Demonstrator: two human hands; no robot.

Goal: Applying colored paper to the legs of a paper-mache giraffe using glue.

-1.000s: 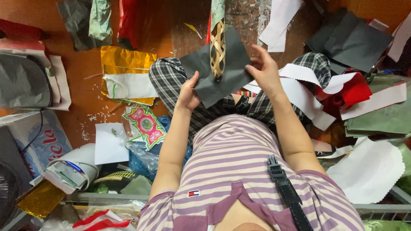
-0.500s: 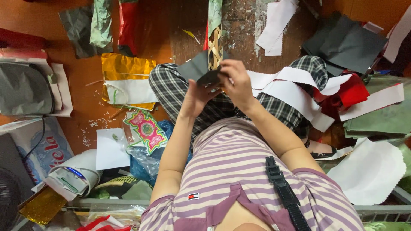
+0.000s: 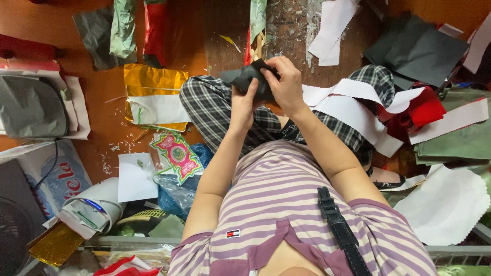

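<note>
Scores of paper and foil scraps are lying across the reddish-brown floor (image 3: 102, 117), the widest thing in view. Next in size, the striped shirt (image 3: 286, 204) is filling the lower middle, with a black strap (image 3: 340, 230) running over it. Plaid trousers (image 3: 215, 115) are showing above it, legs folded on the floor. Dark grey sheets (image 3: 424, 48) are lying at upper right; white pinked-edge strips (image 3: 358, 105) are resting across the right knee, beside red paper (image 3: 422, 110). A gold foil sheet (image 3: 153, 84) is sitting left of the left knee, with a pink and green patterned cutout (image 3: 176, 153) nearer the body.

Both hands are working together above the lap. The black paper piece (image 3: 245, 76) is being held, crumpled or folded, between them, off the floor. The left hand (image 3: 244, 102) is pinching its lower edge, fingers closed on it. The right hand (image 3: 287, 84) is curling over its right end, grip closed tight on the paper.
</note>
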